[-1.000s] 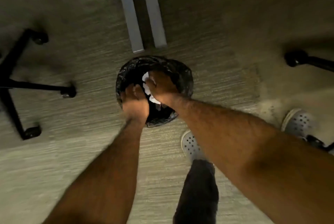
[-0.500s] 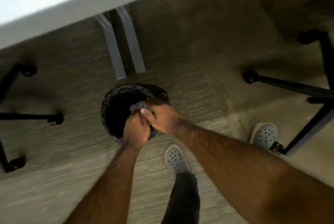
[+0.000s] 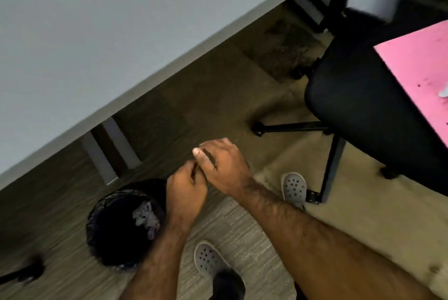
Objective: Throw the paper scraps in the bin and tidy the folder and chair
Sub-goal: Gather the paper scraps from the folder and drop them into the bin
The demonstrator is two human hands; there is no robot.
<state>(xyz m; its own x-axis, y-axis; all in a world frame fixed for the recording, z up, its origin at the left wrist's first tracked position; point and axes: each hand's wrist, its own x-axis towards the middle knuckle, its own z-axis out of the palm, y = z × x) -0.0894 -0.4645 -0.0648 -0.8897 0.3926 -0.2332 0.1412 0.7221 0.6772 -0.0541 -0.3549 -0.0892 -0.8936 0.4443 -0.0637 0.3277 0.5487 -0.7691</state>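
Observation:
The black-lined bin (image 3: 104,239) stands on the floor at lower left with crumpled paper scraps (image 3: 145,217) inside. My left hand (image 3: 186,190) and my right hand (image 3: 223,166) touch each other just above and to the right of the bin's rim. The left hand's fingers are curled, the right hand's are loosely extended, and I see nothing in either. A pink folder (image 3: 417,64) lies on the seat of the black chair (image 3: 351,96) at right. One small white scrap (image 3: 444,92) lies on the folder at the frame's edge.
A white table (image 3: 97,33) fills the upper left, and its grey legs (image 3: 109,151) stand just behind the bin. The chair's wheeled base (image 3: 291,127) spreads beside my grey clogs (image 3: 294,188). Another chair's caster (image 3: 31,270) shows at lower left.
The paper has dropped from my hands into the bin. Both hands have lifted out and moved right, still together. My view has swung up and right, bringing the chair and folder in.

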